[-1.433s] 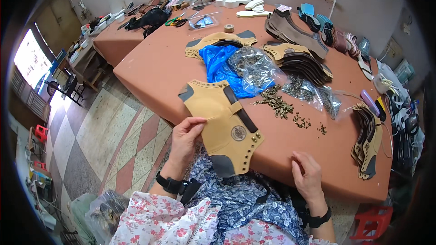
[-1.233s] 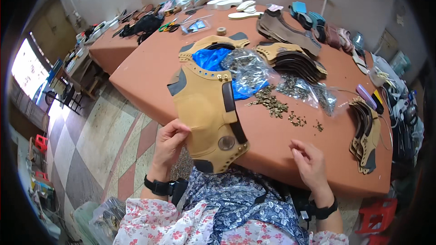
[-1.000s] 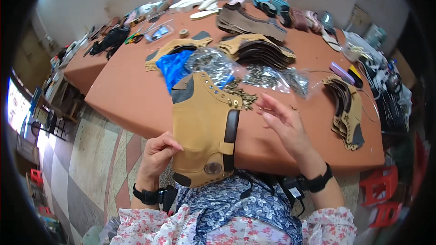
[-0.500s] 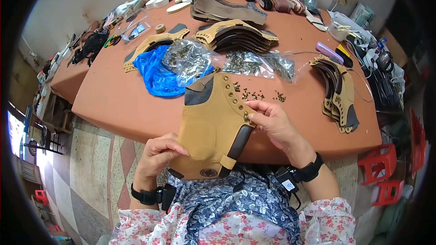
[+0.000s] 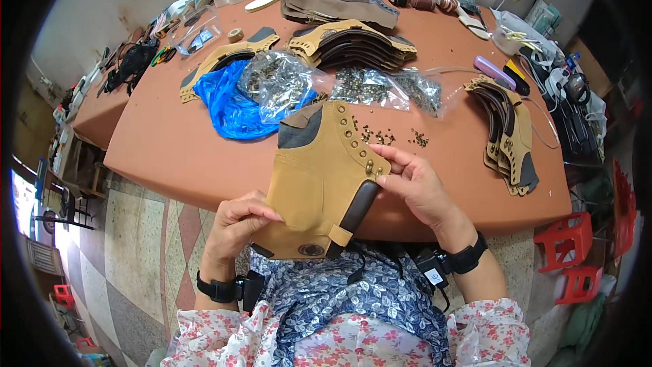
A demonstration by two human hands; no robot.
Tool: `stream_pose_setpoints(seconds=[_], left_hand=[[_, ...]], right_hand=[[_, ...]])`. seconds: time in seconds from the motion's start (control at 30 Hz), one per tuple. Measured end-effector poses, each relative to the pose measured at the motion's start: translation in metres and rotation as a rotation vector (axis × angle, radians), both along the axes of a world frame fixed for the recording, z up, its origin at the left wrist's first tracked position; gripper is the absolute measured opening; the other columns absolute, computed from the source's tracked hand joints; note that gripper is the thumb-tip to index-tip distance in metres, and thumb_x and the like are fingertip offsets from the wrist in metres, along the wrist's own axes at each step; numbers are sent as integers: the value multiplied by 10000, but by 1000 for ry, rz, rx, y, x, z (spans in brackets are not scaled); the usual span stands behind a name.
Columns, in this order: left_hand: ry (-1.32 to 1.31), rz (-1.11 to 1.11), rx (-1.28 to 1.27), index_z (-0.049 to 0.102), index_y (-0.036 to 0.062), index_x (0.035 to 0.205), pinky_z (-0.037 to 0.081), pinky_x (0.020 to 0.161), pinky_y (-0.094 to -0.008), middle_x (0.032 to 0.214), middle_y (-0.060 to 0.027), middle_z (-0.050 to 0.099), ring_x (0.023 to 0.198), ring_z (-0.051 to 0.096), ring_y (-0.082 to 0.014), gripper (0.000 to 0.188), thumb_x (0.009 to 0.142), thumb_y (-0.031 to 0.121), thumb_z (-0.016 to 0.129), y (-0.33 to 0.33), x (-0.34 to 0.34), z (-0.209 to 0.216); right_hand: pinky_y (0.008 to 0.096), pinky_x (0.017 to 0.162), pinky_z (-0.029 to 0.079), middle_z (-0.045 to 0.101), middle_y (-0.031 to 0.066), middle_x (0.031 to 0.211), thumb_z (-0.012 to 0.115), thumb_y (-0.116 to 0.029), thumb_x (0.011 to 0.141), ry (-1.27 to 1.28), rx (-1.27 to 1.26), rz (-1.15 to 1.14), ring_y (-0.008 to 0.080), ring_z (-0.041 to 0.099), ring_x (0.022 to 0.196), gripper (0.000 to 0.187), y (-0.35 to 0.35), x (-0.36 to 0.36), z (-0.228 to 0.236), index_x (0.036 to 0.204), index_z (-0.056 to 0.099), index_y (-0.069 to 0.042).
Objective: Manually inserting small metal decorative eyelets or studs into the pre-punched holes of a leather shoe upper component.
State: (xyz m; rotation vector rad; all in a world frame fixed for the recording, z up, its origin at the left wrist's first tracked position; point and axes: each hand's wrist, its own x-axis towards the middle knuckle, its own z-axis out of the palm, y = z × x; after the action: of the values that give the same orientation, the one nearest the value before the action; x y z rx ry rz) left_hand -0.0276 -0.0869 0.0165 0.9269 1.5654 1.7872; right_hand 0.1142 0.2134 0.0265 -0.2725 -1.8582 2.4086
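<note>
A tan boot upper (image 5: pixel 299 190) with a grey patch and a dark brown padded collar (image 5: pixel 358 207) hangs between my hands, above the table's front edge and my lap. My left hand (image 5: pixel 234 228) pinches its lower left edge between thumb and fingers. On the other side, my right hand (image 5: pixel 424 190) grips the corner of the eyelet strip, thumb on the near face. A row of round metal eyelets (image 5: pixel 350 134) runs down this strip, ending in brassy lace hooks (image 5: pixel 370 167) beside my right thumb. The right fingertips are partly hidden behind the upper.
Loose metal fittings (image 5: pixel 380 138) lie scattered just beyond the upper. Behind are clear bags of fittings (image 5: pixel 367 88), a blue plastic bag (image 5: pixel 227 105) and stacked tan uppers (image 5: pixel 353 44). More uppers (image 5: pixel 506 132) lie at right. Red stools (image 5: pixel 564 241) stand beside the table (image 5: pixel 170 143).
The lower end of the upper has risen slightly, and its eyelet side has shifted a little right with my right hand. Two lace hooks now show beside my right thumb.
</note>
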Motion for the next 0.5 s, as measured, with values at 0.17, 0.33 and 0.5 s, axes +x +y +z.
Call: stream_pose_setpoints(seconds=[0.17,0.33,0.5], left_hand=[[-2,-3,10,762,-28,952,452,805,-276,918,-78,688,884,618,-162,131,864,-6,667,3,0,0],[22,3,-39,762,-32,934,450,800,-280,911,-77,684,875,616,-164,121,856,12,680,3,-1,0],[-13,49,11,755,-34,934,457,808,-275,925,-79,687,888,623,-164,106,871,-5,675,6,2,-2]], right_hand=[[223,772,552,684,43,1136,618,-37,969,6,-13,-9,57,638,915,515,-1,0,-4,1454,464,39],[235,761,569,682,56,1154,626,-53,974,-35,-66,0,71,654,935,570,-1,4,-11,1491,402,31],[250,765,564,684,80,1153,644,-91,976,-85,-157,-31,105,667,961,667,-18,15,-15,1534,296,20]])
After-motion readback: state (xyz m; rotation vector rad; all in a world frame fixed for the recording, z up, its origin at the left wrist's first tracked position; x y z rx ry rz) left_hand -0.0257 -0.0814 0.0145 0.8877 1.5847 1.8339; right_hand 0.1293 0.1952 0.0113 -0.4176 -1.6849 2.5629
